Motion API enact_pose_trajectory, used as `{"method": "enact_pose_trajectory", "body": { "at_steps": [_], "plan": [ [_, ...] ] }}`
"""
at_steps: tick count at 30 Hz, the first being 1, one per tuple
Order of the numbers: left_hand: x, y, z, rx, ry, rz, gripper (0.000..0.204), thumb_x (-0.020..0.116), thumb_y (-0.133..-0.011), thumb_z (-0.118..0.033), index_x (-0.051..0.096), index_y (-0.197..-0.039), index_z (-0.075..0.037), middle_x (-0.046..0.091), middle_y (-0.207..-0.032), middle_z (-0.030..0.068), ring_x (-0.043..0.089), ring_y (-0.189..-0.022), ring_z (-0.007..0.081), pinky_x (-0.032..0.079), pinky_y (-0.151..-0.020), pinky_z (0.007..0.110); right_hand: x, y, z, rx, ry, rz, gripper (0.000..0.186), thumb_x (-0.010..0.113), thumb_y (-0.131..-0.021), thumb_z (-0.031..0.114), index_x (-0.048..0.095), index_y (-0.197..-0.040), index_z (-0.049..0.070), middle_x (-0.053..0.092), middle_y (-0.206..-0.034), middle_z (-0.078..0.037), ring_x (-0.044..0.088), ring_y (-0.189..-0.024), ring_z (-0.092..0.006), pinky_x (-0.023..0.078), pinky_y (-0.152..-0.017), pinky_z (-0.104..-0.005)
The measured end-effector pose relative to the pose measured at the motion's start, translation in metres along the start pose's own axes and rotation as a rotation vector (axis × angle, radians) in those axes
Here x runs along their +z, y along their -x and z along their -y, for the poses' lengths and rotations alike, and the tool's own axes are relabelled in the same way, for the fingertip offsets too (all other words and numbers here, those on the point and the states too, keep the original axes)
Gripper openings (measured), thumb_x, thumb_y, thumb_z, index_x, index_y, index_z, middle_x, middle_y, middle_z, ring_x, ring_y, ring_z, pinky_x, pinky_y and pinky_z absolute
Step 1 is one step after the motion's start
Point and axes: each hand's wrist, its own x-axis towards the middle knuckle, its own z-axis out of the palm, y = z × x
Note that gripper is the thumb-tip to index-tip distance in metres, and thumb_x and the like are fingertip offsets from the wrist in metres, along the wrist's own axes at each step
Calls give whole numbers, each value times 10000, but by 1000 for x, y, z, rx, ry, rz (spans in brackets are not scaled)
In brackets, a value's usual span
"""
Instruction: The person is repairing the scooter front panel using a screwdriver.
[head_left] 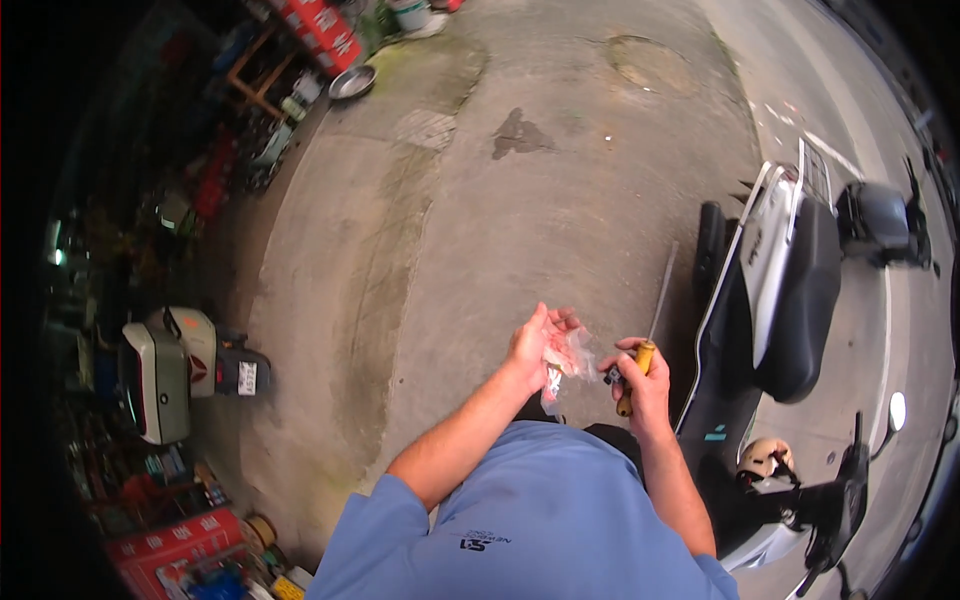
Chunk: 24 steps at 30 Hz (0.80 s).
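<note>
My left hand [532,347] holds a crumpled clear plastic bag [576,362] in front of my body, its fingers curled about it. Small whitish pieces show through the bag's lower part, too small to name. In my right hand [650,392] is a screwdriver [640,358] with a yellow handle, its long thin shaft pointing up and away. A small dark part [611,375] sits at the fingertips of that hand, on the side toward the bag. Its kind is unclear. The two hands are a short gap apart.
Close on the right stands a white and black scooter [790,270], with a helmet [768,460] by its front. Another scooter [180,370] is parked left beside a cluttered shopfront. A metal basin [352,82] lies on the concrete ground [500,230] farther off.
</note>
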Motion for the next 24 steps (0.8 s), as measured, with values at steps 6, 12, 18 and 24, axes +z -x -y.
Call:
{"method": "enact_pose_trajectory", "body": {
  "at_steps": [6,12,18,24],
  "plan": [
    [-46,18,-86,374,-53,-139,557,340,-1036,-513,586,-1160,-28,650,-997,92,619,-947,191,500,-841,332,119,-56,-19,235,417,320,136,667,-904,152,648,-938,22,629,-688,-15,499,-460,-66,393,-414,-225],
    [-123,26,-142,513,-329,-440,627,283,-1049,-520,640,-1085,-6,634,-877,47,586,-814,129,489,-709,277,221,-130,-49,315,562,446,117,655,-877,134,621,-831,32,557,-605,11,502,-445,-75,404,-402,-242],
    [-201,-2,-237,548,-395,-624,664,260,-1046,-531,647,-1070,7,632,-813,55,592,-721,135,507,-645,278,336,-223,-85,391,650,566,118,644,-878,136,616,-822,36,545,-589,5,489,-430,-77,393,-388,-248],
    [-269,-32,-368,470,-360,-872,644,259,-1047,-519,634,-1002,2,642,-787,84,561,-510,162,504,-493,277,495,-343,-101,446,691,695,111,638,-880,124,620,-820,33,571,-628,-2,499,-442,-81,401,-399,-246]
  ]
}}
